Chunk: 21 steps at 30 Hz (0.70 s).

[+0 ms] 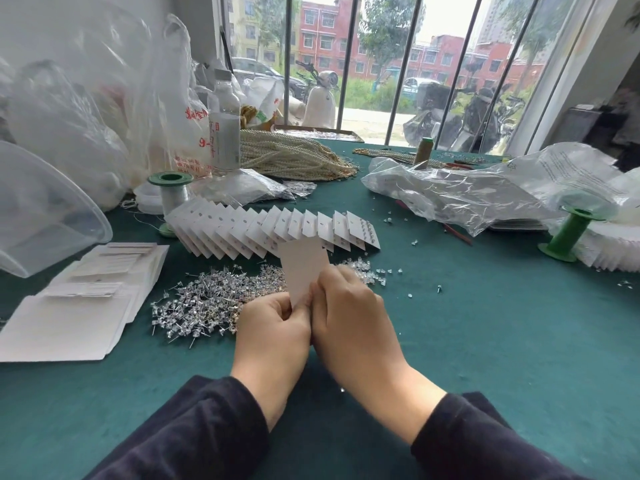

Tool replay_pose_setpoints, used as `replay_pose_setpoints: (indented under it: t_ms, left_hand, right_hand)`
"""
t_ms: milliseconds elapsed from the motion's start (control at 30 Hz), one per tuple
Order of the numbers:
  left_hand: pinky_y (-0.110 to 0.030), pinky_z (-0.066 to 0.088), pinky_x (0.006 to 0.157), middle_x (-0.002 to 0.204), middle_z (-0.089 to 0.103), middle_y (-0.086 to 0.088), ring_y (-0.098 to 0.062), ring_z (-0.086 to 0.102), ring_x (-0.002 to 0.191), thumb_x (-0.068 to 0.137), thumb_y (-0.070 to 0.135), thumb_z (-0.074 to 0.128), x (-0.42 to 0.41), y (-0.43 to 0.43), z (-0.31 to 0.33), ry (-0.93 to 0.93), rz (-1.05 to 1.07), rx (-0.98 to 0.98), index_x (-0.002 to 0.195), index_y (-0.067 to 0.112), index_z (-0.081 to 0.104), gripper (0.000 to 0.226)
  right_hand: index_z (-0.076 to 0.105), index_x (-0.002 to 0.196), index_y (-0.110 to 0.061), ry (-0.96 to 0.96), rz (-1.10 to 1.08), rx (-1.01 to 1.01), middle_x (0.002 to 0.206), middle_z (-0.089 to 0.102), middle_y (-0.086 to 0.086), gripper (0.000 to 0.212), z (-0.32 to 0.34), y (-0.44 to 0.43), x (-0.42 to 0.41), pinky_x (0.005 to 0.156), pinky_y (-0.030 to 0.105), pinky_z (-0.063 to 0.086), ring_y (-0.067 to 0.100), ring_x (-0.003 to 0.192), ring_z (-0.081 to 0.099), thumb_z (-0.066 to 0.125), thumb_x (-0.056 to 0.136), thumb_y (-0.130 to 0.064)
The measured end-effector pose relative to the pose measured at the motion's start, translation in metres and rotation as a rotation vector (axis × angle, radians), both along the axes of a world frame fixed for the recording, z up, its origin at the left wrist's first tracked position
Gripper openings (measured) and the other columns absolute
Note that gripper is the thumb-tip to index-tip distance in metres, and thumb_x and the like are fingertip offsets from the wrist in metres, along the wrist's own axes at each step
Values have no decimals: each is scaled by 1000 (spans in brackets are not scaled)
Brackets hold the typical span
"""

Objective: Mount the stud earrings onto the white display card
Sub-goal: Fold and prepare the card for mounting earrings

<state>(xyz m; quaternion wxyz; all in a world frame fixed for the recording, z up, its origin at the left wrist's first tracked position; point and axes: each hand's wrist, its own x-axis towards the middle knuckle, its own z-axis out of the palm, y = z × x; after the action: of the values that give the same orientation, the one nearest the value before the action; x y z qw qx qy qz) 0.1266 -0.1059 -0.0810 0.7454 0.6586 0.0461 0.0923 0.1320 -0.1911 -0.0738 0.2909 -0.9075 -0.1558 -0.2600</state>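
Grips of left hand point(273, 327) and right hand point(349, 317) tight on white display card point(303, 268) above stud earrings point(207, 303).

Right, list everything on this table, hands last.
white display card: one, white, held upright in both hands
stud earrings: loose pile, silver, left of the hands
earring backs: small pile, clear, behind the right hand
filled cards: overlapping row, white, behind the held card
white sheets: stack, white, table's left
pearl strands: heap, cream, back centre
bottle: one, clear, left of the pearl strands
tablecloth: one, green, under everything
left hand: pinches the card's lower end
right hand: pinches the card's lower end
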Motion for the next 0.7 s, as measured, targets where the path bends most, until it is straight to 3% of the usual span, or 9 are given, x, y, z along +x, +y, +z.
replay_pose_setpoints:
  t_ms: [100,200,300,367,533,700]
  left_hand:
    - [-37,41,64,70,59,-15,-21,48,67,85,13,59,0,-1,0,57,1,-125,75,-13,62,28]
    - [-31,42,60,69,60,-13,-20,50,67,86,9,58,0,-1,0,78,17,-171,70,-3,64,20]
    - [-35,43,66,69,64,-12,-21,53,69,86,8,58,1,0,-1,78,50,-169,66,4,66,22]
    - [-37,44,68,69,65,-11,-22,55,69,86,8,58,1,0,-2,79,59,-168,66,6,67,22]
    - [-39,37,68,73,59,-17,-23,47,71,86,11,58,0,-2,-2,43,27,-141,76,-14,61,27]
    - [-39,39,69,75,60,-17,-23,49,72,87,9,56,-1,-2,0,54,43,-173,72,-3,64,21]
  right_hand:
    - [41,77,-14,-44,-21,-70,85,54,9,14,-1,3,1,56,29,26,36,70,55,44,90,-17]
    - [48,76,-9,-20,-47,-144,77,56,9,10,0,5,-1,49,27,27,35,60,57,56,81,-9]
    - [48,71,-10,-16,-78,-192,70,57,8,21,0,7,-2,45,22,25,32,49,57,68,68,-2]
    - [49,73,-9,-14,-74,-186,75,58,9,18,-1,8,-3,46,24,26,34,53,59,66,71,-3]
    - [49,75,-9,-45,-89,-169,78,59,10,15,-2,8,-2,45,25,25,35,53,58,63,74,-6]
    - [49,78,-9,-58,-45,-160,83,60,11,10,-4,7,-1,48,28,30,37,59,59,58,79,-8]
